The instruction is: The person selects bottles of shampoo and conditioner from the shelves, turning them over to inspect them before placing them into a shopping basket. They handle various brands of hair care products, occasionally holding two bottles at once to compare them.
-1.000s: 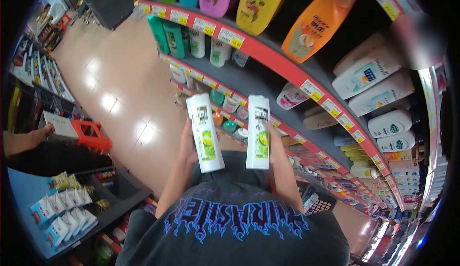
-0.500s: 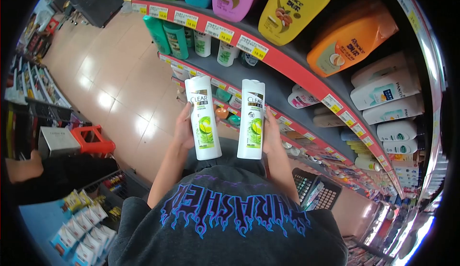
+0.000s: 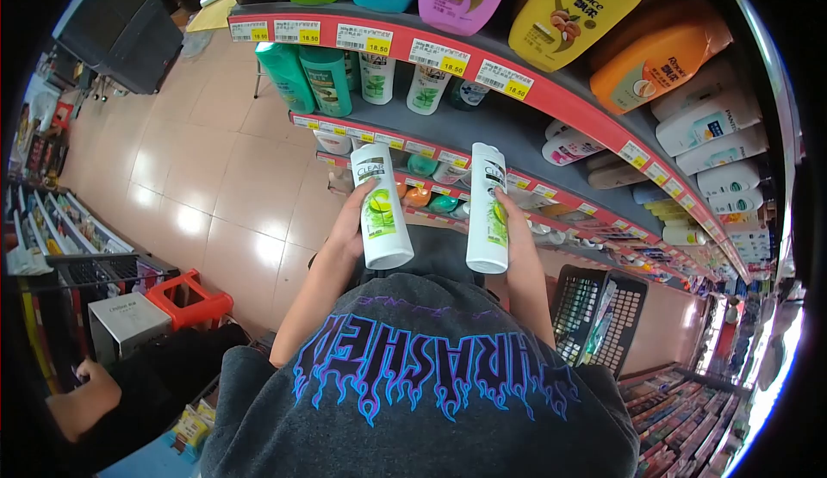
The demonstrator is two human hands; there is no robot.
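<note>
Two white shampoo bottles, left bottle (image 3: 380,207) in the left hand (image 3: 352,224) and right bottle (image 3: 488,209) in the right hand (image 3: 515,220), fingers wrapped around each, had drifted apart and tilted, near the red-edged shelves (image 3: 534,90).

A: Where are the two shampoo bottles?
B: Side by side before the chest, one in the left hand (image 3: 349,224), one in the right hand (image 3: 515,228), just apart.
A: And around them?
B: Shelves (image 3: 517,138) of bottles stand behind and to the right. A shopping basket (image 3: 594,314) sits lower right, a stool (image 3: 194,301) on the floor (image 3: 215,176) lower left.
</note>
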